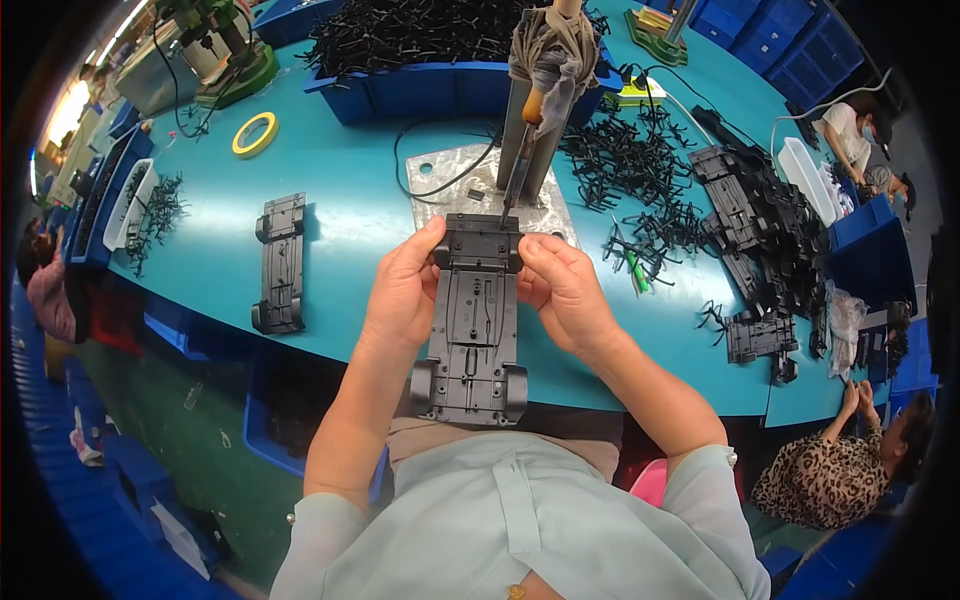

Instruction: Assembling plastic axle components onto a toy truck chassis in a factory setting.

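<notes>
Pale shirt point(430, 520) below, left hand point(402, 283) and right hand point(568, 292) grasp one black chassis point(463, 318) in a narrow grip

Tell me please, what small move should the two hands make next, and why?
Probably a slight shift of the black plastic part to align its far end with the pointed tool. The left hand and right hand hold its sides near that end, and the tool's tip appears right at it; whether they touch, I cannot tell.

Black chassis point(463, 315), teal table point(362, 170)
</notes>
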A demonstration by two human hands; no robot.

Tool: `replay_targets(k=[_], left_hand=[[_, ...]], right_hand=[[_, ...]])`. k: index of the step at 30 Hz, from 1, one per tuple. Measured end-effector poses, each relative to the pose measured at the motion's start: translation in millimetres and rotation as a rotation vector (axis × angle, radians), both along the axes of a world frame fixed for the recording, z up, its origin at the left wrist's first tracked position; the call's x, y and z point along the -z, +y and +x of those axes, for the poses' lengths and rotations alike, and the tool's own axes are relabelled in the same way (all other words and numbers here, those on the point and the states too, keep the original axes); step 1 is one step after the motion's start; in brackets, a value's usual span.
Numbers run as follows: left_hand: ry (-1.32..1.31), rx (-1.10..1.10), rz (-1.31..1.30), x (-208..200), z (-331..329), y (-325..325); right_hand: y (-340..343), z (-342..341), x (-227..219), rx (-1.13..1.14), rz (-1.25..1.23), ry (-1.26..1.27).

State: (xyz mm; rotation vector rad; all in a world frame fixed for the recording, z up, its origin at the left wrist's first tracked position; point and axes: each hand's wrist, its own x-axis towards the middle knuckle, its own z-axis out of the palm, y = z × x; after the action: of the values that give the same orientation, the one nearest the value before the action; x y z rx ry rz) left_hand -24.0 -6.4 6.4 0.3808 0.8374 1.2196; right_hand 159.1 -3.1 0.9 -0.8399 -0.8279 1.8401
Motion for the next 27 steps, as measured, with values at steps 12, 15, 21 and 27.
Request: replay_targets(k=[12,15,21,27], left_hand=[[0.028,-0.005,-0.016,-0.3,1.9,1.4],[0.035,-0.011,-0.021,-2.4,2.6,1.6],[0.013,-0.009,-0.031,4.0,-0.5,3.6],[0.019,-0.036,-0.007,10.5,-0.6,3.3]], right_hand=[[1.5,0.3,2.5,-0.006,0.000,0.008],[1.8,0.4,1.7,-0.007,0.002,0.005],[2.0,0.6,2.9,-0.010,0.005,-0.001],[3.8,1.7,6.9,-0.038,0.015,0.005]])
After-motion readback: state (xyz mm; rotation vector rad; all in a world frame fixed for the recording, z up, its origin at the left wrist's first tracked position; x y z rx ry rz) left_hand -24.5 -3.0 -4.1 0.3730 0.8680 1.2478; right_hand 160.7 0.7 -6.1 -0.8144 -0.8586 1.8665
